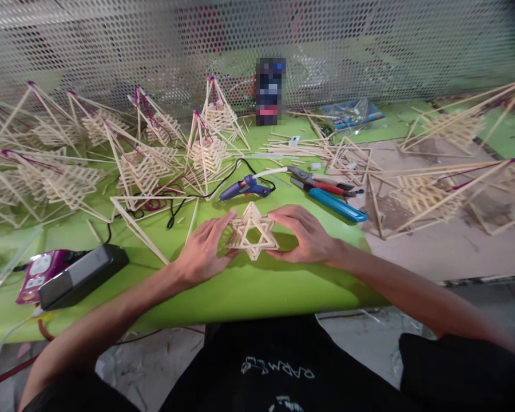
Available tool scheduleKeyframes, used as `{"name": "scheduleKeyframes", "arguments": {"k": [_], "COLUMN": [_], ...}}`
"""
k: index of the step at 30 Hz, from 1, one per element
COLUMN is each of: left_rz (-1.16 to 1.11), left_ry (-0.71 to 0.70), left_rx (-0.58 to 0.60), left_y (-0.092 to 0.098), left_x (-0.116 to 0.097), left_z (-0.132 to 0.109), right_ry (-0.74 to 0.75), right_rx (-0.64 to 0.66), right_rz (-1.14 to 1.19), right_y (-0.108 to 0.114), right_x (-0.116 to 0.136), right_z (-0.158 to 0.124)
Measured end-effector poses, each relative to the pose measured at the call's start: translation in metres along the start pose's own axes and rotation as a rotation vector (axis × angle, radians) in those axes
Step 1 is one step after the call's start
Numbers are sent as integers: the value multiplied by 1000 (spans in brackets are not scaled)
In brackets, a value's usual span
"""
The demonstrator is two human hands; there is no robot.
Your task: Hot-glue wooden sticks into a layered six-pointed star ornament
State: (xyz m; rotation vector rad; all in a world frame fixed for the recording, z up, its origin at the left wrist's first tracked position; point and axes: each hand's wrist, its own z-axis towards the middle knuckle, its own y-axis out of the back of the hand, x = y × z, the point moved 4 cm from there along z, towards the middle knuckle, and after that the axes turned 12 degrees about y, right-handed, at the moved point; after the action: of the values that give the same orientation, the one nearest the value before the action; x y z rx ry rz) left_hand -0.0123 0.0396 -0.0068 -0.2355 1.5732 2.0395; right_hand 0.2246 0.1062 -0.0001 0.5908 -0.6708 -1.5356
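A six-pointed star of stacked wooden sticks (pixel 252 217), hollow in the middle, is between my two hands above the green table. My left hand (pixel 203 247) grips its left points, thumb low and fingers high. On the other side my right hand (pixel 305 236) holds the right points the same way, fingertips at the upper point. Just beyond the star lies a blue glue gun (pixel 245 187) with a glue stick in its back. Red-handled pliers (pixel 321 184) and a blue-handled cutter (pixel 337 205) rest to its right.
Several pyramid frames with stick stacks (pixel 208 151) fill the left; more stand on a brown board (pixel 412 252) at right. Loose sticks (pixel 292 147) lie mid-table. A phone (pixel 270 91) leans against the mesh (pixel 223 40). A purple power strip (pixel 43 269) and dark box (pixel 83 277) sit front left.
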Motion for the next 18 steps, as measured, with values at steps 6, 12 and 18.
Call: {"name": "scheduleKeyframes", "arguments": {"k": [6, 12, 18], "left_rz": [-6, -12, -29], "left_ry": [-14, -23, -34], "left_rx": [-12, -21, -36], "left_y": [1, 1, 2], "left_x": [0, -1, 0], "left_z": [1, 1, 2], "right_ry": [-15, -11, -9], "right_rx": [8, 9, 6], "right_rz": [28, 19, 25], "right_y": [-2, -1, -1], "right_x": [-2, -1, -1], "right_z": [-4, -2, -1]}}
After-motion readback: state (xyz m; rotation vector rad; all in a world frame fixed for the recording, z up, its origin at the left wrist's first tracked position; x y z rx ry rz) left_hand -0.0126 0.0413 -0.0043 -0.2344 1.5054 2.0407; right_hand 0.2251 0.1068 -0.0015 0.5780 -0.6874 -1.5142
